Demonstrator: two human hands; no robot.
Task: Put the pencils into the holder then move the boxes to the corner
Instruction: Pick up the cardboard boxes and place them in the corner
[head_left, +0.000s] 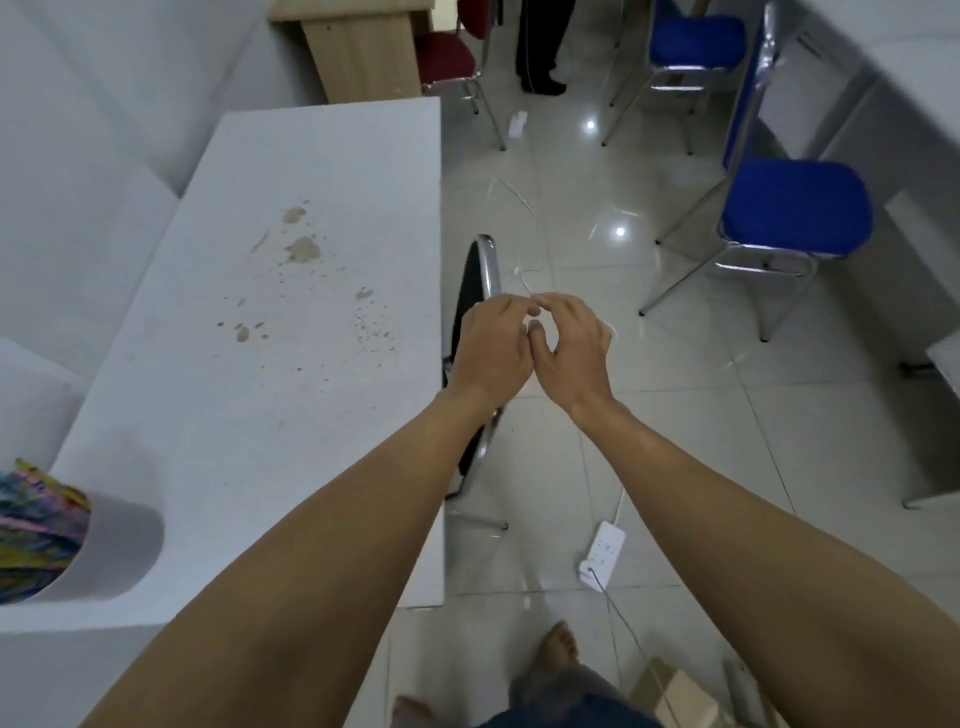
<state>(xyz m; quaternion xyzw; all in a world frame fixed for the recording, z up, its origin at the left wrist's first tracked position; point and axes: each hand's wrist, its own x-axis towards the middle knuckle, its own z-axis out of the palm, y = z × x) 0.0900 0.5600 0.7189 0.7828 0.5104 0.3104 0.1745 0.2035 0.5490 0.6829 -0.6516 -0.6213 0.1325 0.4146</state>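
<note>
A white cylindrical holder (106, 551) stands at the near left of the white table (291, 374), packed with several colourful pencils (36, 530). No loose pencil shows on the table. A brown cardboard box (670, 691) lies on the floor at the bottom right, partly cut off. Both hands are raised together to the right of the table, over a black chair. My left hand (493, 348) is curled closed; my right hand (571, 348) is bent with thumb and fingers apart. Their fingertips touch, and I see nothing held in either.
The black chair (475, 291) stands against the table's right edge. Two blue chairs (795, 208) stand right, a red chair (447, 57) and a standing person's legs (540, 52) at the back. A white power strip (602, 553) with cable lies on the tiled floor.
</note>
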